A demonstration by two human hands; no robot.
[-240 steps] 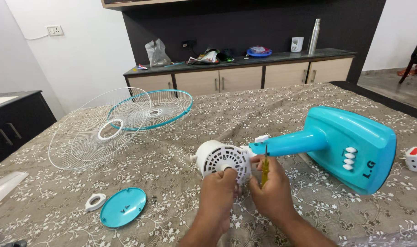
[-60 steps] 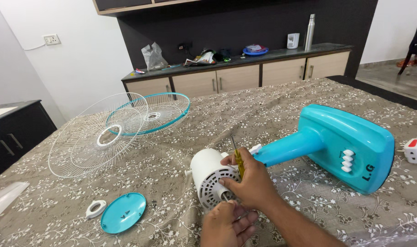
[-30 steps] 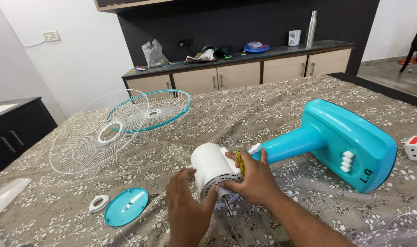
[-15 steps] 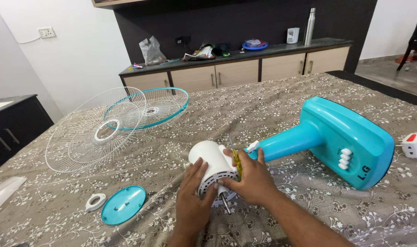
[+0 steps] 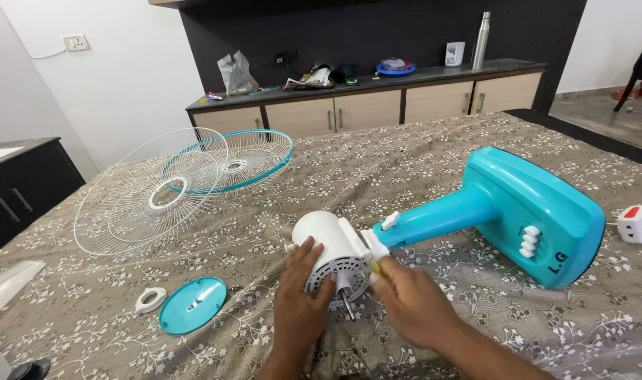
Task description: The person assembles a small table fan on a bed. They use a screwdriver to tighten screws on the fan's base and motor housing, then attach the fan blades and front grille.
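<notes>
Grip, left: my left hand [image 5: 301, 304] lay flat on the white motor housing [image 5: 328, 243], fingers spread wide over its vented face, steadying it rather than closing round it.
Grip, right: my right hand [image 5: 409, 304] was blurred; fingers curled narrow around a yellow-handled screwdriver [image 5: 374, 266], of which only a bit showed at my fingertips. I could not tell where the tip was set.
Workpiece: the motor housing lay on its side on the patterned tablecloth [image 5: 419, 162], its bare metal shaft [image 5: 347, 304] pointing toward me between my two hands, no blade on it.
Stand: the turquoise neck and base [image 5: 525, 211] were joined to the housing at the white pivot bracket [image 5: 377, 239], lying flat to my right.
Done, as judged: both wire guards [image 5: 183, 184] were off, stacked overlapping at far left; turquoise round cap [image 5: 193, 305] and white ring nut [image 5: 150, 300] lay loose near my left hand.
Left, as judged: housing cover in place; motor not opened; neck not separated.
Surroundings: a white cube-shaped plug adapter [image 5: 636, 224] sat at the right edge, well apart from the work.
</notes>
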